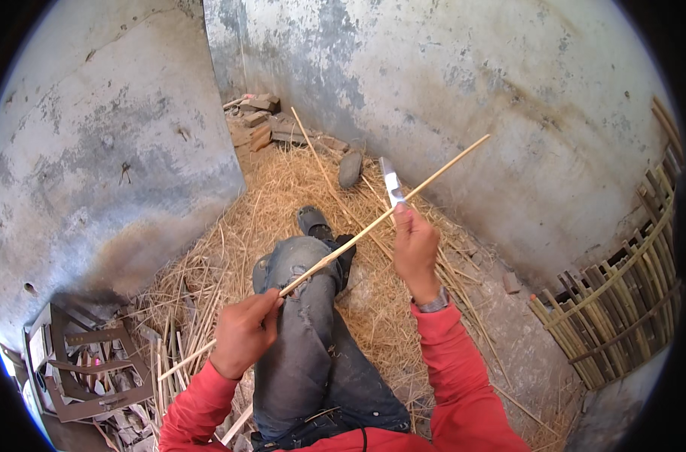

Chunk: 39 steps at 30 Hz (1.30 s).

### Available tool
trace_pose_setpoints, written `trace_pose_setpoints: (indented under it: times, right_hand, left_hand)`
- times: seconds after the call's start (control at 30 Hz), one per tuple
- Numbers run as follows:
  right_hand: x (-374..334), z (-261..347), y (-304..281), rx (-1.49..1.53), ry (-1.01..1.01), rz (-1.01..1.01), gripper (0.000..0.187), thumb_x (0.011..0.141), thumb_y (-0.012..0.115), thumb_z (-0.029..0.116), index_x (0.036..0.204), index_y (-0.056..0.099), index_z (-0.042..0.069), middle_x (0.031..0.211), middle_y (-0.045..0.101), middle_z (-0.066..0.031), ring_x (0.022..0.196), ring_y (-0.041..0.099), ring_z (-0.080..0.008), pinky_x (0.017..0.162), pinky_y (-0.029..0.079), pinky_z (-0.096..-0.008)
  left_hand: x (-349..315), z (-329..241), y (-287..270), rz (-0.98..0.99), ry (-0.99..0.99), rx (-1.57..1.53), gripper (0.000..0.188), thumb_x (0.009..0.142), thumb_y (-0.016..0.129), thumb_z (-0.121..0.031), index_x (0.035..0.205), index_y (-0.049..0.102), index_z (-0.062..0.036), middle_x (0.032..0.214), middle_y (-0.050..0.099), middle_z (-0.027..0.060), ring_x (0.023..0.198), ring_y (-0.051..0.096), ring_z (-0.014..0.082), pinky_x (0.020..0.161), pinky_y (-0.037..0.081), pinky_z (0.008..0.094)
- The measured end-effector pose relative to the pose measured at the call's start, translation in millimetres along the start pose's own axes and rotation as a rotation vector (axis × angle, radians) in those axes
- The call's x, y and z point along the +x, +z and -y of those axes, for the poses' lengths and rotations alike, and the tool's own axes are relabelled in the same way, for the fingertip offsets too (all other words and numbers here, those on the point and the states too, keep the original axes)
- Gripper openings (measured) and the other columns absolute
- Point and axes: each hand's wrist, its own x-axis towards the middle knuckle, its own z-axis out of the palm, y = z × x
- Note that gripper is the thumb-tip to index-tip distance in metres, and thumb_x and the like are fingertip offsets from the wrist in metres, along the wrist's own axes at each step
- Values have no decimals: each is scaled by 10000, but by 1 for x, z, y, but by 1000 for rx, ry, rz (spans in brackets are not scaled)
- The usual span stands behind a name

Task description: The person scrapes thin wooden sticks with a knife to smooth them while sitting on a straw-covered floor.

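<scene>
A long, thin bamboo stick (358,236) slants across my lap, its far end up toward the right wall. My left hand (245,331) is closed round its lower part, and the tail end sticks out past my wrist. In my right hand (416,247) is a knife, its shiny blade (391,183) pointing up and away from me. The blade's base meets the stick just above my right fingers; whether it cuts in cannot be seen. The knife's handle is hidden in my fist. Below the stick are my legs in torn jeans (298,324).
Pale shavings (275,188) and loose bamboo strips cover the floor. Broken bricks (260,120) lie in the far corner, near a dark rounded stone (350,169). A dark frame (94,369) stands at left, a bound bamboo slat panel (622,309) at right. Walls rise on both sides.
</scene>
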Motion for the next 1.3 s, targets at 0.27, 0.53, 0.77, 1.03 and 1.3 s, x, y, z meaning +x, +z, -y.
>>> trace_pose_setpoints:
  times: [0.27, 0.53, 0.77, 1.03, 1.3]
  right_hand:
    - [-28, 1, 24, 8, -62, 112, 398, 1086, 534, 278, 766, 551, 42, 529, 492, -178, 430, 521, -328, 435, 356, -463]
    - [-39, 14, 39, 144, -93, 165, 453, 1100, 514, 311, 722, 543, 64, 510, 470, -111, 405, 446, -237, 420, 326, -401]
    - [-23, 11, 35, 170, -126, 134, 488, 1101, 509, 352, 735, 586, 39, 507, 428, -81, 433, 406, -196, 431, 293, -392]
    - [-56, 31, 39, 205, -171, 241, 490, 1083, 546, 336, 705, 569, 25, 494, 427, -110, 423, 411, -235, 446, 329, -427]
    - [43, -34, 13, -24, -52, -132, 512, 1092, 521, 359, 721, 593, 14, 544, 517, -158, 456, 502, -292, 464, 353, -439]
  left_hand:
    - [5, -8, -3, 33, -83, -11, 119, 913, 711, -59, 1021, 717, -10, 705, 634, 154, 593, 630, 361, 529, 467, 451]
    - [7, -12, -4, 53, -171, -77, 107, 923, 704, -59, 1004, 729, 7, 725, 639, 194, 613, 636, 377, 554, 478, 450]
    - [6, -13, -5, 39, -231, -134, 106, 916, 716, -25, 997, 747, 36, 707, 647, 229, 546, 619, 342, 526, 458, 384]
    - [2, -1, -11, 146, -420, -427, 193, 996, 669, -106, 1061, 737, 62, 642, 638, 78, 539, 582, 144, 512, 444, 336]
    - [27, 17, -43, 547, -779, -774, 264, 1060, 608, -214, 1064, 767, -3, 640, 566, -31, 508, 438, 26, 474, 319, 209]
